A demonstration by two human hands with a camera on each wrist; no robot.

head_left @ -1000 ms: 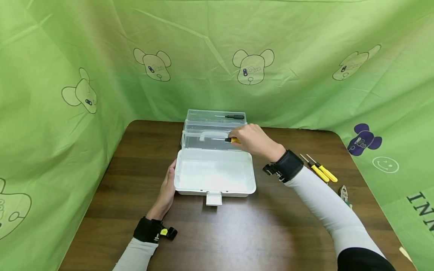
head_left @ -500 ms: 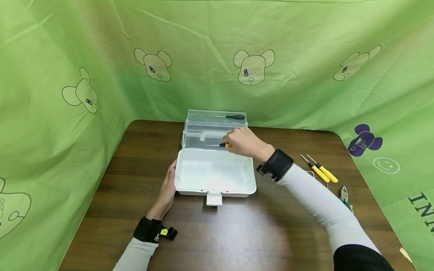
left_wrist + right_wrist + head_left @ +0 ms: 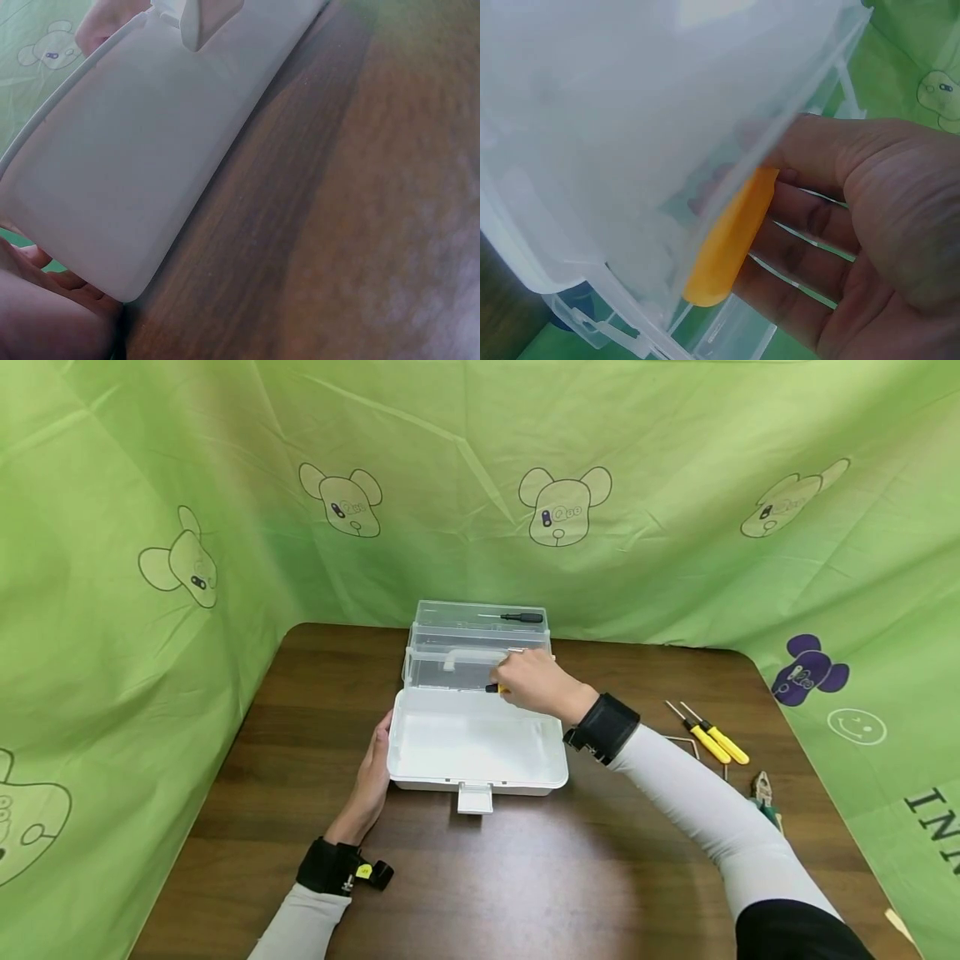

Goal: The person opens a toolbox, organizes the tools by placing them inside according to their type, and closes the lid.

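A yellow-handled screwdriver (image 3: 729, 244) sits over the nearest clear section of the box's opened lid (image 3: 450, 672), just beyond the white box (image 3: 477, 743) itself. Seen from the head, its long axis runs sideways: the black collar leads toward the person's left, with the yellow handle trailing right, into the palm. I can't follow the blade past the collar. The right grip (image 3: 536, 681) has thumb and fingers curled round that handle.

From the right wrist I can see what the head view hides, the handle's rounded butt, slanting down to the lower left beside the white rim; the collar doesn't show there. The left grip (image 3: 371, 768) lies flat against the box's left side, thumb near the rim. Only the left wrist view shows its fingers at the bottom corner of the box.

A black screwdriver (image 3: 522, 617) lies sideways in the farthest clear section. Well off to the right on the bench (image 3: 487, 893) are two more yellow screwdrivers (image 3: 708, 743), side by side, then green-handled pliers (image 3: 763, 789).
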